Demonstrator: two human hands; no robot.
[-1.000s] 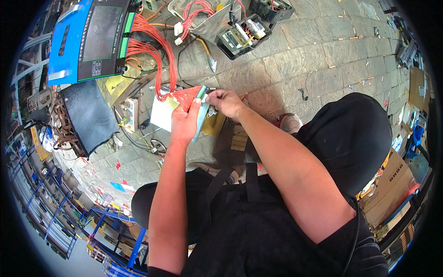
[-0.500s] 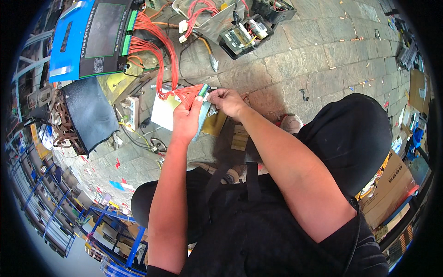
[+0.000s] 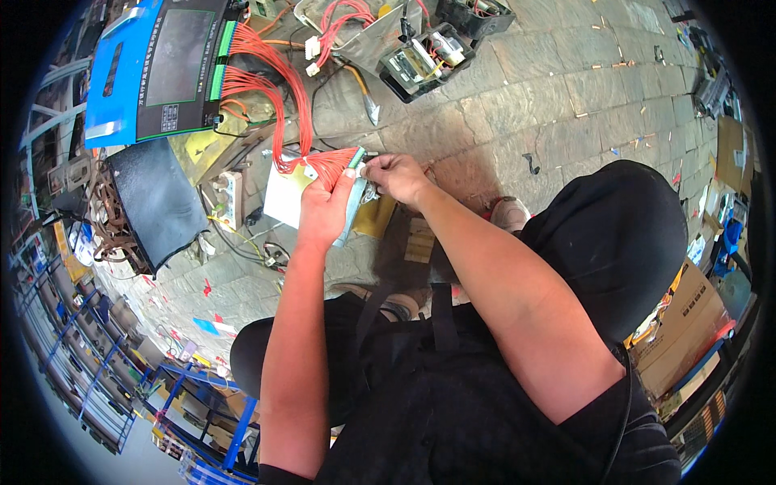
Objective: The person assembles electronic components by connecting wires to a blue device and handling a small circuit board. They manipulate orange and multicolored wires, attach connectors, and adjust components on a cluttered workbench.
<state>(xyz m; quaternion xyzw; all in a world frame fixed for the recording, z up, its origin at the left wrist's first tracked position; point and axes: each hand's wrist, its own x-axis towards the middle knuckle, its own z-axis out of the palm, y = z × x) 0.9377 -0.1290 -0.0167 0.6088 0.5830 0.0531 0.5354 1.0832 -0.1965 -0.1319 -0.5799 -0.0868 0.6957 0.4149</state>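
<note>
My left hand (image 3: 326,212) grips a thin green circuit board (image 3: 353,202) held on edge, with a fan of red wires (image 3: 327,162) running from its top. My right hand (image 3: 398,176) pinches the board's upper end, where a small white connector (image 3: 361,170) sits. The red wires (image 3: 275,97) arc up to a green terminal strip on a black panel (image 3: 182,65) with a blue frame lying on the stone floor. A white box (image 3: 284,196) lies just behind my left hand.
A dark flat cover (image 3: 158,202) and a white power strip (image 3: 234,198) lie to the left. An opened metal unit (image 3: 364,36) with red wires and a black electronic module (image 3: 424,61) sit at the top. Cardboard boxes (image 3: 687,323) stand at the right; blue racks (image 3: 73,356) at the lower left.
Both hands stay on the board with only slight finger movement at its upper end. The view has shifted a little.
</note>
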